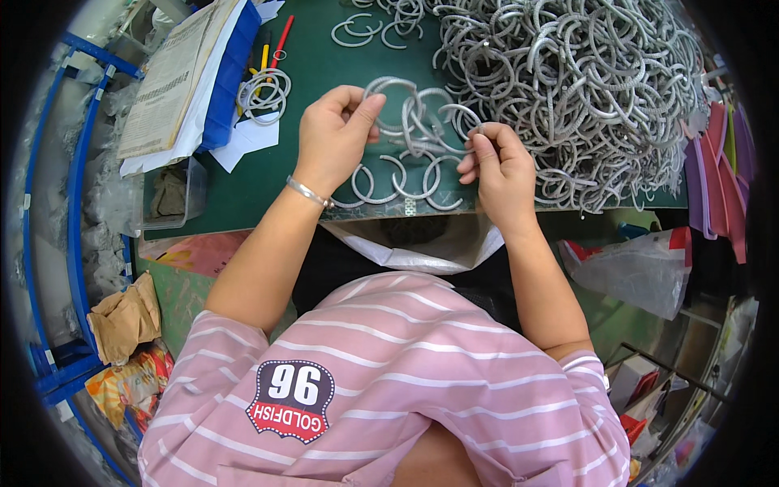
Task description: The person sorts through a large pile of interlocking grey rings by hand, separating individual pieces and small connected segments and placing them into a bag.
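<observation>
Overhead, head view: both hands work at the near edge of a green table (268, 174), forearms coming up from below.
Left hand (331, 138): fingers curled together, thumb and forefinger pinched on the rim of a grey hoop (388, 83) at the fingertips.
Right hand (501, 166): fingertips closed on the end of another hoop; which strand exactly is, I think, hidden in the tangle.
Held cluster (418, 122): several open C-shaped hoops interlocked, lying between the two sets of fingertips, its long axis running side to side from one hand to the other; the left hand sits slightly nearer its bulk.
Loose hoops (398, 183): flat on the table just below the fingers.
Heap (584, 89): a big mound beyond the right fingers, up and to the right.
Material: thin, stiff-looking bands wrapped in silvery glitter, rough and sparkly.
Bracelet (307, 192): smooth metal on the left wrist.
</observation>
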`<state>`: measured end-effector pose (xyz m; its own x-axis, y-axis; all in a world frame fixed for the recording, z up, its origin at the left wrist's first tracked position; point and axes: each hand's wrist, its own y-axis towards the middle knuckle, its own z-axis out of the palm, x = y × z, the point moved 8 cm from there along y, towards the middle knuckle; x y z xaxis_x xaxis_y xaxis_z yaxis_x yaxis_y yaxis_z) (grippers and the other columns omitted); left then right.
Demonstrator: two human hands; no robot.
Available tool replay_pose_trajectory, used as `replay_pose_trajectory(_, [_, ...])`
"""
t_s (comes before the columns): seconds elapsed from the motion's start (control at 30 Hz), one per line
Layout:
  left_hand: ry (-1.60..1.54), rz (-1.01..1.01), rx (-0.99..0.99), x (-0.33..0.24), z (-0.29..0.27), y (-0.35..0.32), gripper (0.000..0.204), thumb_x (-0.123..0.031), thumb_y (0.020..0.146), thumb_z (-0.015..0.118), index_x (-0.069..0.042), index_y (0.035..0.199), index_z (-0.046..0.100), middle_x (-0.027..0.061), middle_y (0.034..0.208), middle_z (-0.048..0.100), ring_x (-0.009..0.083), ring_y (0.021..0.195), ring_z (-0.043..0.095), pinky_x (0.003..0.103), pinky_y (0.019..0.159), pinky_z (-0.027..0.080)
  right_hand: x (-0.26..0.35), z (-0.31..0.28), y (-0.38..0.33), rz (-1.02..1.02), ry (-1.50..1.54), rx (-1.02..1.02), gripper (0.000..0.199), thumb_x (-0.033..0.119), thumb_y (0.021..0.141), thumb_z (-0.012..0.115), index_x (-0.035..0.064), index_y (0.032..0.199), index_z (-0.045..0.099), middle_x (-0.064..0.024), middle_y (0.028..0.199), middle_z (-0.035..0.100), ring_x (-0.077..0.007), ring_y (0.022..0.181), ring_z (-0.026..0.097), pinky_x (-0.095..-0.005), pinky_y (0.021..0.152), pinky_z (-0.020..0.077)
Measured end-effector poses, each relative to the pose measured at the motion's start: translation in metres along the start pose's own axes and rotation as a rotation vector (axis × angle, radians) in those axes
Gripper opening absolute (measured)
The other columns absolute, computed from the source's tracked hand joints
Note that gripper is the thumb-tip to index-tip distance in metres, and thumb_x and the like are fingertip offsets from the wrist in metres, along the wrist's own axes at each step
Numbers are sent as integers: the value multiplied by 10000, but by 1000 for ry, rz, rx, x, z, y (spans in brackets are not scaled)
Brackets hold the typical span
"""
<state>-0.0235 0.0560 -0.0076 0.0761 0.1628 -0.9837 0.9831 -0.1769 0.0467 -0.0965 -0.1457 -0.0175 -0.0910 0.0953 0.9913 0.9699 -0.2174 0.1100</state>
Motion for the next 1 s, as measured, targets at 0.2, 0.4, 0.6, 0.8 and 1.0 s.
replay_pose_trajectory(0.2, [-179,-80,0,19,-9,2,152,-169,875,631,-20,881,607,1,770,598,55,694,518,192,634,423,19,-13,-4,-180,121,-119,116,55,939,460,-11,1015,517,-45,822,559,-82,611,528,-217,547,444])
replay_pose_trajectory(0.4, [101,-30,-58,30,-26,6,124,-101,860,629,-10,940,606,-2,832,610,52,740,525,181,669,412,30,33,-18,-338,-589,205,150,-16,775,533,4,924,528,-144,923,557,-306,786,579,-383,655,470])
replay_pose_trajectory(0.6, [234,123,-224,3,-39,6,108,-50,816,644,-8,914,635,15,807,614,71,696,542,210,636,443,21,42,-15,-374,-867,259,178,-14,734,556,17,908,531,-151,951,540,-335,838,570,-437,692,482])
replay_pose_trajectory(0.8, [165,348,-257,-18,-42,-6,109,-67,855,623,-7,945,633,-11,802,604,56,661,514,193,579,425,41,17,-17,-434,-770,209,175,-15,741,617,12,909,576,-131,843,533,-317,798,534,-391,701,444])
replay_pose_trajectory(1.0, [251,-20,-31,12,-40,6,144,-128,883,604,-12,968,616,-12,796,590,58,681,521,204,594,440,44,6,-15,-356,-393,159,134,-24,811,571,15,937,546,-101,795,529,-230,726,503,-309,678,413])
